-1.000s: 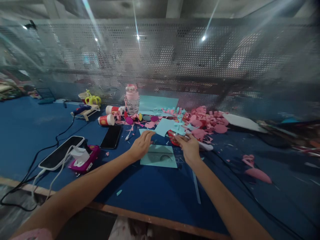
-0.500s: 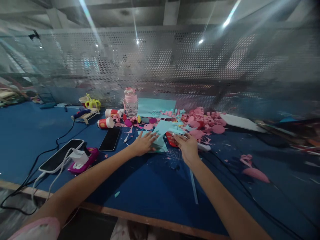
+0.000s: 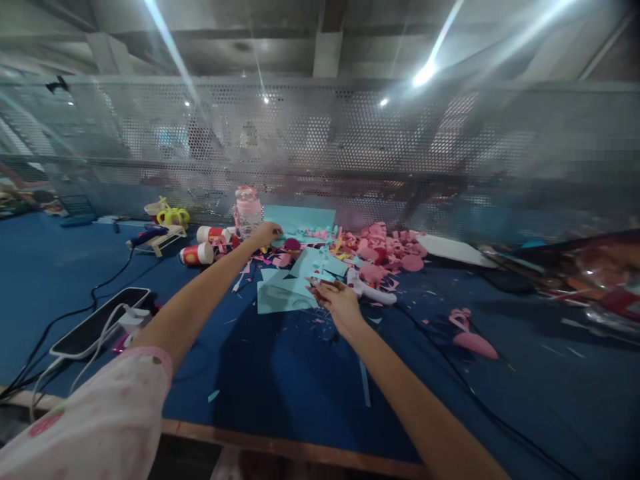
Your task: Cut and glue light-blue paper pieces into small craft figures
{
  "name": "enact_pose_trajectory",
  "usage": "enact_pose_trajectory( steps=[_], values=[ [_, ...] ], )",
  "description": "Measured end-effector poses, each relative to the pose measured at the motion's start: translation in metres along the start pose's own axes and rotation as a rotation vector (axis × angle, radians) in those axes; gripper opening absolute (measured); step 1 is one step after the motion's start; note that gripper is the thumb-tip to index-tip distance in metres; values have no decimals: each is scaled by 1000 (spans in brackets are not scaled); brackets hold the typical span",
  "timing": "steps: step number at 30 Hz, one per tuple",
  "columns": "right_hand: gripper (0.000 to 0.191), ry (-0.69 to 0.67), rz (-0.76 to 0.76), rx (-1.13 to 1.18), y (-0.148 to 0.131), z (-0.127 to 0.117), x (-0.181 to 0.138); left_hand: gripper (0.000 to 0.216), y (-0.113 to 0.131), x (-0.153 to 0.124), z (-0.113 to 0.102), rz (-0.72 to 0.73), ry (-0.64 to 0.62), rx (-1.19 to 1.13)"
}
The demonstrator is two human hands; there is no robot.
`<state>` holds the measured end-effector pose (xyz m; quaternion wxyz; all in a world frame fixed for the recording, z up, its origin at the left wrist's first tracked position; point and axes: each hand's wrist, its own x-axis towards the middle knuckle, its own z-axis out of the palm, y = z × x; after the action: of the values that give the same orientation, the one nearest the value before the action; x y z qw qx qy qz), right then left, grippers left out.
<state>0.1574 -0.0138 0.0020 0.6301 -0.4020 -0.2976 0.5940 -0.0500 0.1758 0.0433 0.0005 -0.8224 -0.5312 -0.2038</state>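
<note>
Across a broad blue table (image 3: pixel 280 393) with a brown front edge, everything is spread out under bright lights, with a grey perforated metal panel (image 3: pixel 360 147) rising behind and a pale beamed ceiling (image 3: pixel 200 40) above.

Count them off: one clear bottle with a pink top (image 3: pixel 249 208), two red-and-white cups (image 3: pixel 197 253) lying on their sides, one white pistol-shaped tool (image 3: pixel 373 291) trailing a dark cord, and one purple disc (image 3: pixel 293 245). At least three pale blue sheets show, plus a heap of pink cut pieces (image 3: pixel 383 240) too tangled to number. Off to the right lies one pink curved cutout (image 3: pixel 475 345) alone.

And the nearest pale blue sheet (image 3: pixel 277 297): flat on the table, straight-edged, thin like paper or card, a faint curved mark towards its right end. It sits front and centre, touching or overlapping more blue pieces behind.

Now the hands! Right hand (image 3: pixel 340 303), fingers loosely bent, tips at that sheet's right edge; whether they pinch anything, I cannot tell. Left hand (image 3: pixel 269 232) stretches far forward beside the bottle, fingers curled down towards the scraps; their grip is too small to read.
</note>
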Motion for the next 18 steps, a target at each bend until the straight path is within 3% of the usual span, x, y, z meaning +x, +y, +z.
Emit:
enact_pose_trajectory(
  steps=[5, 9, 11, 15, 18],
  values=[
    [48, -37, -52, 1, 2, -3, 7, 24, -2, 1, -17, -36, 103, -92],
    [49, -19, -105, -2, 0, -6, 11, 31, 10, -18, -27, -130, 243, -145],
    [49, -23, -122, -6, -3, -7, 10, 27, 21, -37, -28, -141, 257, -237],
    [53, -14, -127, -23, -6, -7, 7, 16, 51, -85, -18, 21, 307, -345],
    [52, -13, -132, -64, -5, -5, 3, 15, 74, -127, -3, 95, 205, -509]
  ],
)
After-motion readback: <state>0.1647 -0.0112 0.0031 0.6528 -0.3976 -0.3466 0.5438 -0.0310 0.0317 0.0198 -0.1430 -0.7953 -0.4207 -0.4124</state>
